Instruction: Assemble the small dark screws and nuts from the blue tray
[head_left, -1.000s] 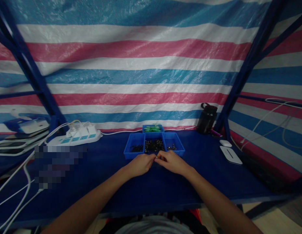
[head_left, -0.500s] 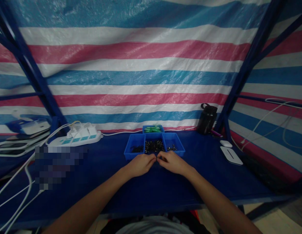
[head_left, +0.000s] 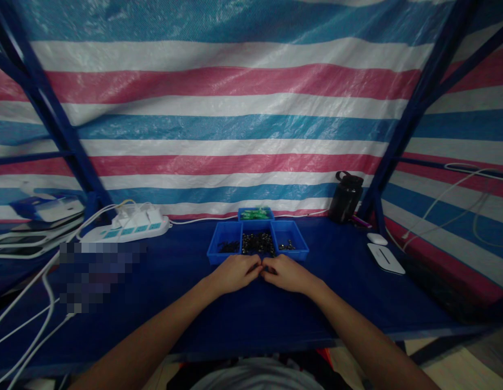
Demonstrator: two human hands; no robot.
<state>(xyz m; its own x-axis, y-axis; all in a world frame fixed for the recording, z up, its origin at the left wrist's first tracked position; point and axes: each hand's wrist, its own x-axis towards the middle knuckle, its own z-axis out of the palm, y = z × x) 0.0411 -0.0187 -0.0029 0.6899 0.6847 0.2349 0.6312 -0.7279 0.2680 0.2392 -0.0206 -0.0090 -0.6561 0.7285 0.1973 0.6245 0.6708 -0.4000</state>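
My left hand [head_left: 237, 272] and my right hand [head_left: 287, 272] meet at the fingertips, just in front of the blue bins. Both have their fingers pinched together; whatever lies between them is too small or hidden to name. Behind them, the left blue bin [head_left: 214, 246] has small dark pieces [head_left: 230, 247] in it. Many small black and shiny parts [head_left: 257, 242] fill the middle bin. A few small metallic pieces [head_left: 287, 245] lie in the right bin [head_left: 302, 244]. Farther back, a smaller blue bin [head_left: 240, 214] contains green items [head_left: 255, 213].
A white power strip [head_left: 131, 232] with plugs and cables sits at the left, near stacked devices [head_left: 24, 244]. At the right stand a black bottle [head_left: 345, 198], a white flat device [head_left: 385, 259] and a small white case [head_left: 377, 239]. Striped sheeting [head_left: 235, 127] hangs behind the blue table [head_left: 267, 319].
My fingertips have drawn closer together, and the right hand's fingers have curled in more. The bins and other things stay in place; the view has shifted slightly.
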